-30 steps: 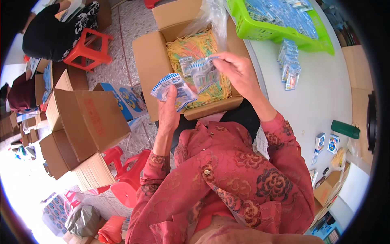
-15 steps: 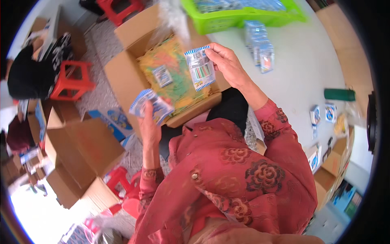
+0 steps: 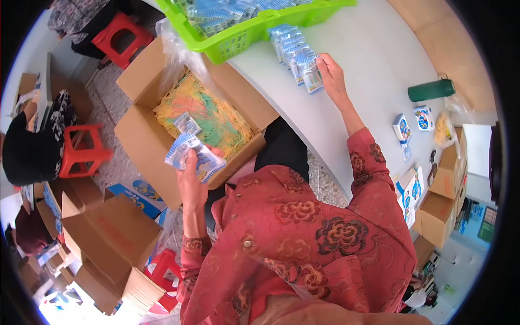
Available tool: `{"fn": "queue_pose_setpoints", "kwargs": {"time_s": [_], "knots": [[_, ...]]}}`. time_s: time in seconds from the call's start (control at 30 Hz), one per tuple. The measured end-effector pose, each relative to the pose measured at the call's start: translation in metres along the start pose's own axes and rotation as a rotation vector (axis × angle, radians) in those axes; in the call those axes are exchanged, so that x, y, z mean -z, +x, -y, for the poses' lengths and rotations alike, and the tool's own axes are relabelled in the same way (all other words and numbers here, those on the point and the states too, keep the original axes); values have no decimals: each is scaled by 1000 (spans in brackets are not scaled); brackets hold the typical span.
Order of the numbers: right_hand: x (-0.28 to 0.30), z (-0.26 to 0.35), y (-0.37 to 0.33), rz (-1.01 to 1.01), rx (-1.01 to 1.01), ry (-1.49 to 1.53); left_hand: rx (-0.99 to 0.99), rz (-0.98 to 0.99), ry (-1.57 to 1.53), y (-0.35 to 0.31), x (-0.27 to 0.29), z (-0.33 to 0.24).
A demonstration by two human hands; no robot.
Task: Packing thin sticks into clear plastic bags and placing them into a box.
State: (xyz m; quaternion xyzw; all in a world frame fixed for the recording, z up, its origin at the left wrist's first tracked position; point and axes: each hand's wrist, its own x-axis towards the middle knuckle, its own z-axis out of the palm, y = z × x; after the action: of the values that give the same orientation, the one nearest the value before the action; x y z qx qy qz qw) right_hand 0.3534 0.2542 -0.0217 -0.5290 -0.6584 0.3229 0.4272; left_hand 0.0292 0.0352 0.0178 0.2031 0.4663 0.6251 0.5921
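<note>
My left hand (image 3: 189,181) is closed on several clear packets (image 3: 201,161) with blue-striped edges, just above the near side of an open cardboard box (image 3: 132,154). Thin yellow, orange and green sticks or strips (image 3: 216,116) fill the box, and one small packet (image 3: 187,123) lies on top of them. Over the white table (image 3: 368,70), my right hand (image 3: 333,81) pinches the edge of a similar packet (image 3: 312,75). That packet is at the near end of an overlapping row of packets (image 3: 285,40).
A green basket (image 3: 233,49) full of such packets stands on the far part of the table. At the right are a green bottle (image 3: 431,90) and small blue-white boxes (image 3: 402,129). Red stools (image 3: 84,151) and another open carton (image 3: 111,233) stand to the left.
My right hand has moved from above the box to the row on the table, bringing its packet there. My left hand still holds its packets by the box. The view has shifted.
</note>
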Motion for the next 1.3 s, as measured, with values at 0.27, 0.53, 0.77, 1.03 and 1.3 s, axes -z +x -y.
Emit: {"fn": "queue_pose_setpoints", "kwargs": {"time_s": [0.27, 0.53, 0.77, 1.03, 1.3], "knots": [[-31, 81, -15, -104, 286, -161, -74, -53, 50, 4, -9, -2], [-136, 174, -71, 796, 249, 178, -212, -159, 153, -3, 0, 1], [-168, 185, -65, 848, 392, 87, -258, -205, 84, -12, 19, -12], [-171, 199, -58, 927, 534, 87, -217, -110, 134, -17, 32, -19], [-171, 202, -61, 952, 472, 157, -254, -202, 153, -17, 30, -15]]}}
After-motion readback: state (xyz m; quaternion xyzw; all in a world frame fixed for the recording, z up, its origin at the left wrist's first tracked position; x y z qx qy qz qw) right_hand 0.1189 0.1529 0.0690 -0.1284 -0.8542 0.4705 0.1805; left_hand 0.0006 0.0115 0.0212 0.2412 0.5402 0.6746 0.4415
